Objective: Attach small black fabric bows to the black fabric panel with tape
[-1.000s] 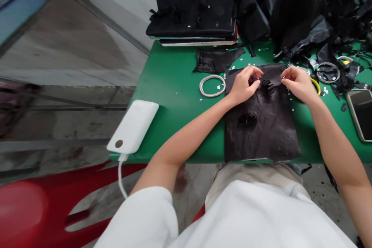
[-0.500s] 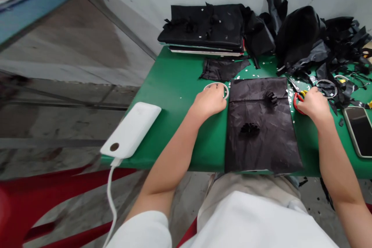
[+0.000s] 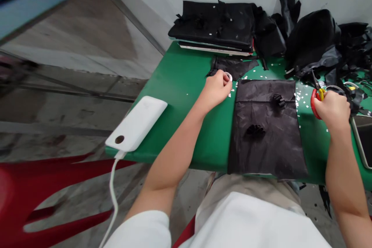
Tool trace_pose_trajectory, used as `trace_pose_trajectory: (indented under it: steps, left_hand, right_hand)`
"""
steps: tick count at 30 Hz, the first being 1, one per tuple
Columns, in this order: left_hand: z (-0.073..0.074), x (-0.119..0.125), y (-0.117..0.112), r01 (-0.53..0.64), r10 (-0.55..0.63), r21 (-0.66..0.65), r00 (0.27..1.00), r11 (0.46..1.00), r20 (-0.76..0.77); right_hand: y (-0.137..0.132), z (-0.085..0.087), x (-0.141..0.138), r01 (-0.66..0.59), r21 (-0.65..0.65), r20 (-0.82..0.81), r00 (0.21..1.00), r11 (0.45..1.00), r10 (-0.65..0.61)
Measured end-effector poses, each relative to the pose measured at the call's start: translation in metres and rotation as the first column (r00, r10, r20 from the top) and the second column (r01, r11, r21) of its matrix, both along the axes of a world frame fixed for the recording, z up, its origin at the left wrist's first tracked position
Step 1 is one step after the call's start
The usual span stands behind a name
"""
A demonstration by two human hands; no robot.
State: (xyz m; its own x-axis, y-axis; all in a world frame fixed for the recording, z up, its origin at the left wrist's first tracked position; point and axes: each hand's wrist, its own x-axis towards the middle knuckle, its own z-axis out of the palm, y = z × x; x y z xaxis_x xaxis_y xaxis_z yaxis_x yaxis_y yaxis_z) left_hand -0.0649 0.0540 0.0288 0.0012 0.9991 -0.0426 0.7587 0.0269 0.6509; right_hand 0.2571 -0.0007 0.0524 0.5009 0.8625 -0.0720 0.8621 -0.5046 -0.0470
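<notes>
My left hand [image 3: 217,88] is closed on a narrow white tape roll [image 3: 229,76], raised near the far left corner of a black fabric panel [image 3: 269,135]. Two gathered black fabric rosettes sit on that panel, one rosette [image 3: 255,130] left of its middle and another rosette [image 3: 278,100] toward the upper right. To the right of the panel, my right hand [image 3: 334,110] grips scissors [image 3: 317,90] with red and yellow handles, blades pointing away from me. Behind my left hand lies a flat black fabric scrap [image 3: 238,66].
A stack of black-covered boards [image 3: 217,23] stands at the back, with heaped black fabric [image 3: 312,38] to its right. A white power bank [image 3: 139,122] with a cable lies at the left edge, a phone [image 3: 364,135] at the right. White paper bits dot the green table [image 3: 171,81].
My left hand has lifted the tape roll and turned it more edge-on. My right hand has picked the scissors up from the table and drawn them right. The view has shifted slightly.
</notes>
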Motion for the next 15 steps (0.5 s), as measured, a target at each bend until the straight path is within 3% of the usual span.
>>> trace_pose_trajectory:
  steps: [2, 4, 7, 11, 15]
  left_hand:
    - [-0.002, -0.001, 0.003, -0.069, 0.060, 0.063, 0.989, 0.996, 0.131]
    - [-0.005, 0.000, 0.005, -0.115, 0.069, 0.183, 0.968, 0.976, 0.241]
    - [-0.012, 0.007, 0.002, -0.104, -0.066, 0.355, 0.898, 0.929, 0.435]
    - [-0.021, 0.022, -0.007, 0.001, -0.287, 0.423, 0.736, 0.906, 0.613]
    - [-0.024, 0.033, -0.016, 0.129, -0.387, 0.393, 0.603, 0.910, 0.698]
  right_hand:
    - [0.000, -0.001, -0.003, -0.086, 0.130, -0.101, 0.990, 0.988, 0.099]
    - [-0.001, -0.004, -0.009, -0.158, 0.303, -0.233, 0.944, 0.940, 0.234]
    - [-0.005, -0.009, -0.023, -0.188, 0.512, -0.357, 0.841, 0.838, 0.407]
    - [-0.011, -0.018, -0.043, -0.274, 0.563, -0.312, 0.803, 0.780, 0.507]
    - [-0.012, -0.029, -0.051, -0.371, 0.570, -0.200, 0.803, 0.733, 0.562]
